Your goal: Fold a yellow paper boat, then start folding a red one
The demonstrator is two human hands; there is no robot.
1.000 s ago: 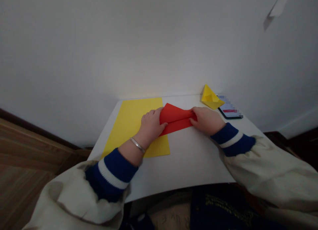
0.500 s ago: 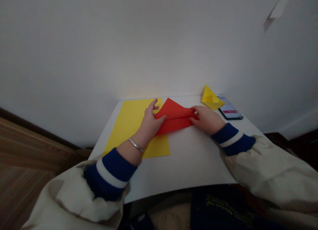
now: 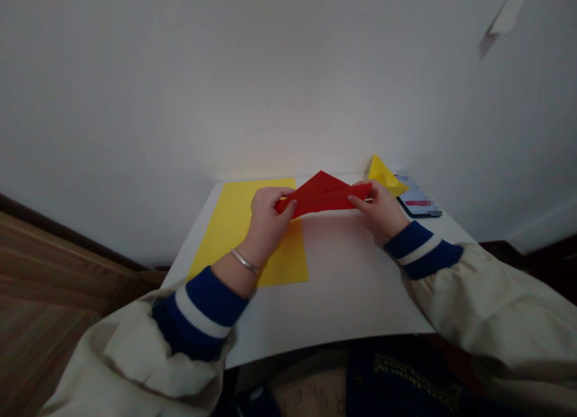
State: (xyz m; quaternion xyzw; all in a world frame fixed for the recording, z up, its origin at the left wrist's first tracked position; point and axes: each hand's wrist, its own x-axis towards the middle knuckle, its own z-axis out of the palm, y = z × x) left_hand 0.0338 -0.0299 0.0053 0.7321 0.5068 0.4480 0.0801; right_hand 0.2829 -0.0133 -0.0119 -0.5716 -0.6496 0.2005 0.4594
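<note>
Between my hands is a folded red paper (image 3: 322, 197), its peak pointing up and a long folded band along its lower edge. My left hand (image 3: 270, 216) pinches the band's left end, thumb in front and the fingers mostly hidden behind. At the other end my right hand (image 3: 378, 206) grips the paper, thumb on the near face. The paper is held up off the white table (image 3: 351, 291). Under and beside my left wrist lies a flat yellow sheet (image 3: 229, 225).
A folded yellow paper boat (image 3: 383, 179) stands at the table's back right, partly behind my right hand. Next to it lies a phone (image 3: 417, 200) with a lit screen. A pale wall (image 3: 288, 80) rises behind the table. Wooden boards (image 3: 54, 267) are at the left.
The red paper has tilted and risen, and its lower flap now shows as a narrow band. My left fingers, spread before, have curled round its end; my right hand has shifted slightly.
</note>
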